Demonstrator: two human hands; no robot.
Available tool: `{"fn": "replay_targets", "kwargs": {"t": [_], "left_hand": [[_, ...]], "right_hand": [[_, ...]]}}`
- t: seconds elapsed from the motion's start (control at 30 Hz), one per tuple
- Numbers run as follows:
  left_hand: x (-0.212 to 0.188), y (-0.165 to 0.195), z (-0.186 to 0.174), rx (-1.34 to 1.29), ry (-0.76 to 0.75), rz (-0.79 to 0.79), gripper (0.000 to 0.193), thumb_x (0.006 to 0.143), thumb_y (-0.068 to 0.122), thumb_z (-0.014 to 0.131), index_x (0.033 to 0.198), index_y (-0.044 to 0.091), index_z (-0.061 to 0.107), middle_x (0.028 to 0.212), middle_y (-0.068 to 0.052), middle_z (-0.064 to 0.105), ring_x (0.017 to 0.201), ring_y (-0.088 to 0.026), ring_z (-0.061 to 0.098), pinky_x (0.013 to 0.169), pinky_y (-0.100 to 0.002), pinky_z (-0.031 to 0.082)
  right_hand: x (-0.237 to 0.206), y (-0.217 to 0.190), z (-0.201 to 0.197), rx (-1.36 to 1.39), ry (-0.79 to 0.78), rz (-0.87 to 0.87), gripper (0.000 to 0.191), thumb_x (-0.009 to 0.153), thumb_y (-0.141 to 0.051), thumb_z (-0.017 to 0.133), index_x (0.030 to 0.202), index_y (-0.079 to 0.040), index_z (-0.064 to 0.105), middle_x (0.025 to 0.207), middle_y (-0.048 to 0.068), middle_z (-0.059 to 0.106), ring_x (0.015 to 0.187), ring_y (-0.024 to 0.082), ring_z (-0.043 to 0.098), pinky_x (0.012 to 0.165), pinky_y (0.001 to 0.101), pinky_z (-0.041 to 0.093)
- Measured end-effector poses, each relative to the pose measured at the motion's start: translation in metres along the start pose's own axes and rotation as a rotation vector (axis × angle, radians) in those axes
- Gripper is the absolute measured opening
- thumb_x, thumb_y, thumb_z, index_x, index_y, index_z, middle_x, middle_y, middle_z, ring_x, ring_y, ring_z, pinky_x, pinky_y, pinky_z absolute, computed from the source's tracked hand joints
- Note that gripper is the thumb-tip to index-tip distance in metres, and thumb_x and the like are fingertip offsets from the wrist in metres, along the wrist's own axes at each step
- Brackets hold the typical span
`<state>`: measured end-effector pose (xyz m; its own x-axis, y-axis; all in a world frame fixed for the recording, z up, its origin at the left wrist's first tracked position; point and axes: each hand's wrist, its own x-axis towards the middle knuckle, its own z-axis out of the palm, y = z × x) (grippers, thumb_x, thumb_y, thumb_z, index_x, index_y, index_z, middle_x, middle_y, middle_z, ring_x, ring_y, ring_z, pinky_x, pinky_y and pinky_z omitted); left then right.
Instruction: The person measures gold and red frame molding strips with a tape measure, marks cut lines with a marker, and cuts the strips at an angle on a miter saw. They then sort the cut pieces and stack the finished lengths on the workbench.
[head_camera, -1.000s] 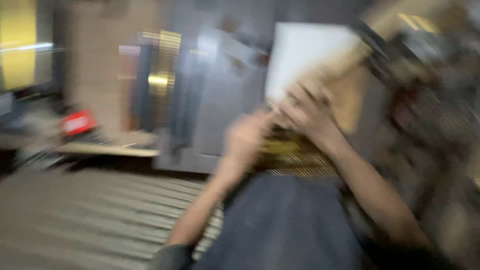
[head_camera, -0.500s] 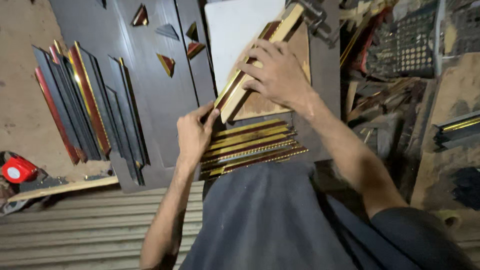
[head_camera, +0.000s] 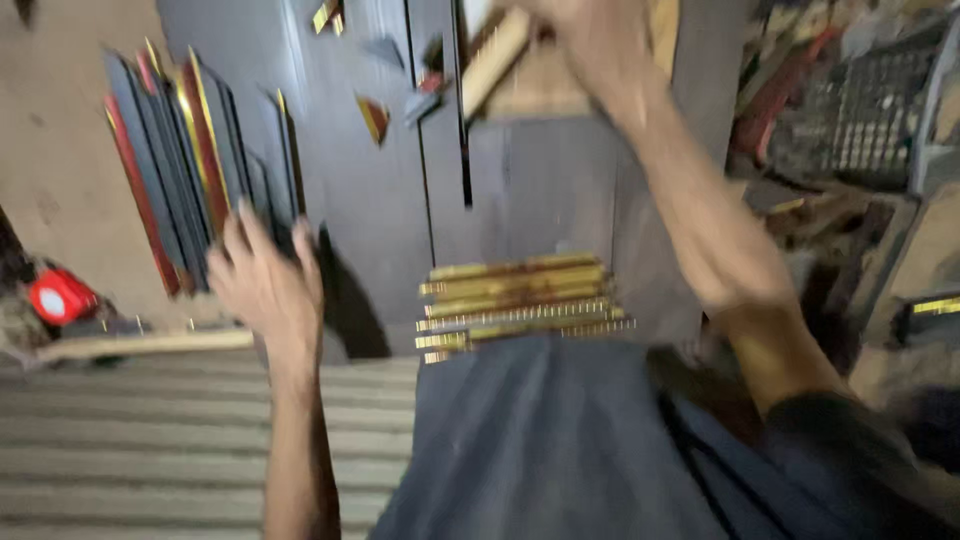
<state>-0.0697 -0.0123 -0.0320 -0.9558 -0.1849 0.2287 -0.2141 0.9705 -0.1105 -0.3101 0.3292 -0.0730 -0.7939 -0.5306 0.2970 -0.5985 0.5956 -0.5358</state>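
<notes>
So half a second back your left hand (head_camera: 262, 285) was parked right on the gold trim strips (head_camera: 520, 305) on your lap, and now it had swung off to the left, fingers spread wide and holding nothing, hovering just in front of the stack of dark moulding lengths (head_camera: 185, 190) leaning on the far left. That left the gold strips lying loose across the grey cloth (head_camera: 540, 440) over your knees, nothing pinning them. Your right hand (head_camera: 590, 40) had gone further up and away, mostly cut off at the top edge; it looked wrapped around the pale wooden moulding piece (head_camera: 495, 65), but it was too blurred to say how tight. The red tape measure (head_camera: 60, 297) sat at the left, untouched.
</notes>
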Motion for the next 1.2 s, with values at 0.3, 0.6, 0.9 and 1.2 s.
{"fn": "replay_targets", "kwargs": {"t": [0.3,0.6,0.9,1.2], "left_hand": [[-0.04,-0.004,0.044,-0.089,-0.062,-0.113,0.04,0.104,0.027,0.072,0.128,-0.005,0.07,0.113,-0.019,0.072,0.093,-0.034,0.068,0.076,-0.042,0.055],[-0.053,0.0,0.013,-0.484,0.162,-0.021,0.022,0.114,0.016,0.058,0.128,0.003,0.069,0.094,-0.009,0.075,0.079,-0.021,0.071,0.066,-0.039,0.053],[-0.051,0.119,-0.029,-0.744,0.086,0.366,0.028,0.106,0.009,0.069,0.133,0.001,0.064,0.097,-0.013,0.073,0.075,-0.024,0.068,0.067,-0.037,0.055],[-0.011,0.122,-0.003,-1.092,-0.466,-0.132,0.029,0.097,0.027,0.076,0.112,0.003,0.076,0.095,-0.019,0.076,0.081,-0.027,0.077,0.073,-0.036,0.056]], "right_hand": [[-0.099,-0.069,-0.02,-0.511,0.001,-0.237,0.038,0.074,-0.028,0.072,0.111,-0.022,0.079,0.106,0.001,0.075,0.11,0.022,0.063,0.093,0.0391,0.044],[-0.17,-0.129,-0.011,-0.072,-0.121,-0.218,0.021,0.096,-0.009,0.069,0.103,-0.024,0.081,0.107,-0.007,0.076,0.089,0.013,0.059,0.08,0.0327,0.041],[-0.127,-0.115,0.012,-0.489,0.183,-0.375,0.014,0.105,-0.035,0.074,0.097,-0.023,0.072,0.129,-0.005,0.061,0.125,0.018,0.041,0.107,0.04,0.024],[-0.11,-0.071,0.004,-0.551,-0.106,-0.136,0.038,0.096,-0.045,0.073,0.123,-0.018,0.074,0.116,0.005,0.064,0.118,0.023,0.054,0.101,0.0437,0.041]]}}
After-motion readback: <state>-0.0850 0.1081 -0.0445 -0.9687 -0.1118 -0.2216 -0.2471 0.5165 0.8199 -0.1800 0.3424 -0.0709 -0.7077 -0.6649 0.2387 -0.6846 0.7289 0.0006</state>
